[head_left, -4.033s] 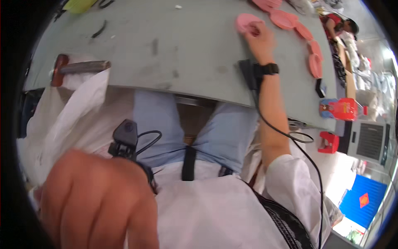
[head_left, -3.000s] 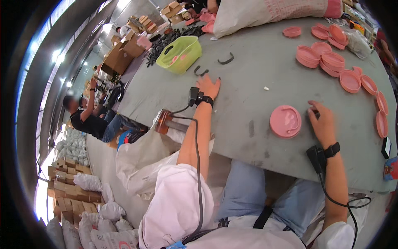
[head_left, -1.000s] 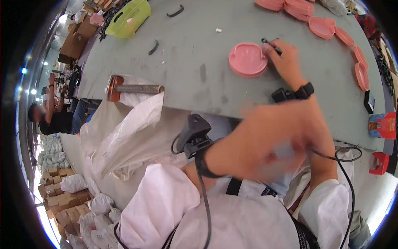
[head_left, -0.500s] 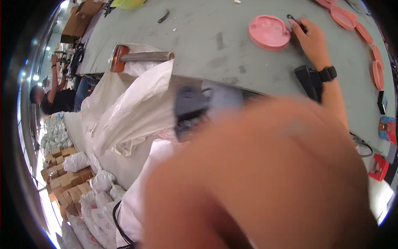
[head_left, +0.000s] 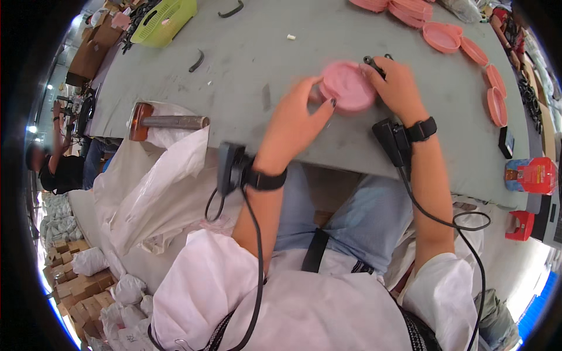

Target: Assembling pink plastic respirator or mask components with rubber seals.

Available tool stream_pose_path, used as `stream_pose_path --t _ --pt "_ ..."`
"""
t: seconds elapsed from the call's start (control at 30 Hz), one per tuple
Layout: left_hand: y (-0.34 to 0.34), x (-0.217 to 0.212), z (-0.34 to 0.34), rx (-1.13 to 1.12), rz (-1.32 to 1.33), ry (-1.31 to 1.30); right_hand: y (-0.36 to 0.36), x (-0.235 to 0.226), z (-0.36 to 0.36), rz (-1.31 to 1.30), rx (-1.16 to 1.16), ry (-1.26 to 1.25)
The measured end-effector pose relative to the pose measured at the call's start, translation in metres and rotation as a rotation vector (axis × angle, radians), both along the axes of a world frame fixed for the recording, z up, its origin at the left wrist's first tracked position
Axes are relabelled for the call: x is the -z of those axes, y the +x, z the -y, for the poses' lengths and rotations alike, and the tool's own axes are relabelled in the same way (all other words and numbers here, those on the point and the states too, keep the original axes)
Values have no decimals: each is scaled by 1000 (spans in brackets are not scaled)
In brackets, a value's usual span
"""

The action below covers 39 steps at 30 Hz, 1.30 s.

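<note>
Work flat on the grey-green table (head_left: pixel 234 99) directly under the grip, letting its top take the load rather than the fingers. Leave alone the white sack (head_left: pixel 146 187), draped off the edge well to the left of the grip. Stay clear of the row of pink cases (head_left: pixel 442 38), beyond the grip and to its right. Leave untouched the green basket (head_left: pixel 167 22), far beyond and left, and the hammer (head_left: pixel 175 121), lying left of the grip at the table's edge.

Find the pink round case (head_left: pixel 351 88) between the two hands, blurred, apparently in motion. Best, probably, to press it flat, brace the rim from the left, and bring any force from the right slowly and squarely, to avoid skidding or scuffing.

At the left hand (head_left: pixel 295 123), see thumb and fingers moderately parted at the left rim, seemingly touching; impossible to tell firm pinch from light contact. At the right hand (head_left: pixel 401 88), see a narrow grasp around a dark slim piece (head_left: pixel 378 69), with the thumb just beside the right rim, in unclear contact. Note, well left of the grip, a dark curved strip (head_left: pixel 198 61) and, beyond and left, a small white bit (head_left: pixel 291 37).
</note>
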<state>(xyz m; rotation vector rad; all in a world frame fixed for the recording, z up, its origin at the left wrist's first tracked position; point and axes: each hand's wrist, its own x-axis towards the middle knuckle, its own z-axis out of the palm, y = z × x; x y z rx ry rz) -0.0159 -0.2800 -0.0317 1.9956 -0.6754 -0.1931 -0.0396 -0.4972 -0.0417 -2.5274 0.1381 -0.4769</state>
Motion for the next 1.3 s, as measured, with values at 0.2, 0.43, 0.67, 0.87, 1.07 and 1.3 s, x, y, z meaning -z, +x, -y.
stream_pose_path --t 0.2,0.43,0.67,0.87,1.07,1.3 --pt "-16 -12 0 148 136 40 6 2 -6 320 -79 -148" --pt "-17 24 23 85 439 46 -21 -20 7 126 -216 -137" --pt "-13 28 17 137 362 -1 -63 -37 2 -3 -476 -599" --pt "-16 26 17 122 391 7 -45 -48 5 17 -662 -729" --pt "-15 27 16 124 341 49 -45 -58 2 -88 -776 -780" --pt "-17 26 17 132 358 26 -41 -60 -6 -208 -658 -770"
